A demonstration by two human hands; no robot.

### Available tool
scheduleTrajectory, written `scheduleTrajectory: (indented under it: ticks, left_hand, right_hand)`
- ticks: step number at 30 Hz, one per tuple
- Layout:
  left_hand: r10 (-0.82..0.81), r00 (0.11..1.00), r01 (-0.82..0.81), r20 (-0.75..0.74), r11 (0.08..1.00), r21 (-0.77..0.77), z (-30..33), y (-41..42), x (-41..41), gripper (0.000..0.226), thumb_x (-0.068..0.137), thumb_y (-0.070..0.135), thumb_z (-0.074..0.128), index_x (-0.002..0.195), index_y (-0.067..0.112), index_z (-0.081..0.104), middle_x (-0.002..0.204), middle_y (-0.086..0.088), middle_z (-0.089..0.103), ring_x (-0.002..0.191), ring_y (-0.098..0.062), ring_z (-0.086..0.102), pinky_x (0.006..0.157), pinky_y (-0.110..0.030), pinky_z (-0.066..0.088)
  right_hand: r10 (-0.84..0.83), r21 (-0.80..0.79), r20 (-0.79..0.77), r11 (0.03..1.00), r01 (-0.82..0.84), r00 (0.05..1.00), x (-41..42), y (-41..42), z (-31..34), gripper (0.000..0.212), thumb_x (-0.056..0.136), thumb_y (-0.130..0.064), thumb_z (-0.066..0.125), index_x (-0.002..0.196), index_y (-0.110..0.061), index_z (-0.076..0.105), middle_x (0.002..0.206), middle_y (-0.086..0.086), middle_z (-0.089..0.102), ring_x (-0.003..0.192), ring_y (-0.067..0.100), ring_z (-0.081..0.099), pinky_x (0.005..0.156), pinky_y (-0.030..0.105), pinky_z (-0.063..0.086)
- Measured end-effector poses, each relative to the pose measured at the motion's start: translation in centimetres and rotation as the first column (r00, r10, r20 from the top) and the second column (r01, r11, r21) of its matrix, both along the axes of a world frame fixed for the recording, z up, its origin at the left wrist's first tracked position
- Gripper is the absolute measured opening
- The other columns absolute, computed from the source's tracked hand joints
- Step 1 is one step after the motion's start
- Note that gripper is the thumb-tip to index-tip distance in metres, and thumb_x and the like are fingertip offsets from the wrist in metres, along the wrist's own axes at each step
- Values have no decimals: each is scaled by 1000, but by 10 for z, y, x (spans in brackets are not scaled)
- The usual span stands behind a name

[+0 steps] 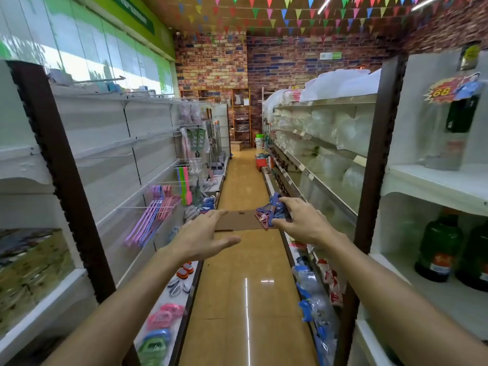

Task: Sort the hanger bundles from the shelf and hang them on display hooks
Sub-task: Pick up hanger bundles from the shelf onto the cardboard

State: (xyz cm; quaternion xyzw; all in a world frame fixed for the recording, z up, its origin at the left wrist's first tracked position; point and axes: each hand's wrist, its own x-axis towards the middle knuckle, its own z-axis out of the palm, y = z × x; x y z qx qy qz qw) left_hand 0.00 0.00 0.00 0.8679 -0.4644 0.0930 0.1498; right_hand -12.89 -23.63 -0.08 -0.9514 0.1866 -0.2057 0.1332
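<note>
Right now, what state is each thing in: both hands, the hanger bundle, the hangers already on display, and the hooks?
Right hand: grips the blue hanger bundle.
Blue hanger bundle: held in the air over the aisle.
Left hand: open, fingers spread, holding nothing.
Purple and pink hangers: hanging on a left-side hook.
Display hook: bare along its front part.

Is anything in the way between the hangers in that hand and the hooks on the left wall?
Only the open left hand reaches across that path. The right hand grips the blue hanger bundle, and the hooks already hold purple and pink hangers.
</note>
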Motion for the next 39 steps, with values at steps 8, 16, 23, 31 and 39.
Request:
scheduleTrajectory:
  ticks: [8,16,23,31,39]
  left_hand:
    - [-1,1000,1,-1,1000,4,-13,-48,80,92,80,79,47,153,28,26,155,4,39,136,-14,44,106,-38,40]
    - [-33,999,33,6,999,10,-6,-114,203,94,79,82,44,154,28,24,158,6,35,139,-13,40,107,-43,43]
    - [-75,997,75,-27,997,-9,-3,-172,291,94,80,78,48,154,27,23,159,4,34,140,-15,39,109,-44,43]
    - [-111,994,111,-6,993,-31,-8,-252,389,91,82,76,48,154,24,26,157,2,36,140,-14,40,109,-40,43]
    - [-111,994,111,7,993,-31,-5,-357,509,92,81,79,46,153,25,27,157,5,36,139,-11,41,107,-37,42]
  right_hand:
    - [-5,-3,-24,1000,5,1000,74,-47,-6,75,90,-59,58,152,-25,32,151,0,44,131,21,48,107,49,43]
    - [-45,-17,-28,999,45,999,189,-110,-1,74,89,-62,56,150,-28,34,150,-3,45,130,20,49,104,49,45]
    - [-75,-12,-33,997,75,997,276,-156,-6,76,87,-65,55,150,-31,32,152,-5,42,132,19,47,105,49,42]
    - [-99,-14,-14,995,99,995,367,-243,0,75,88,-64,54,151,-31,30,155,-5,38,136,20,44,107,50,41]
    - [-61,-13,13,998,61,998,489,-351,5,76,89,-62,54,153,-28,30,157,-4,36,139,21,40,110,49,37]
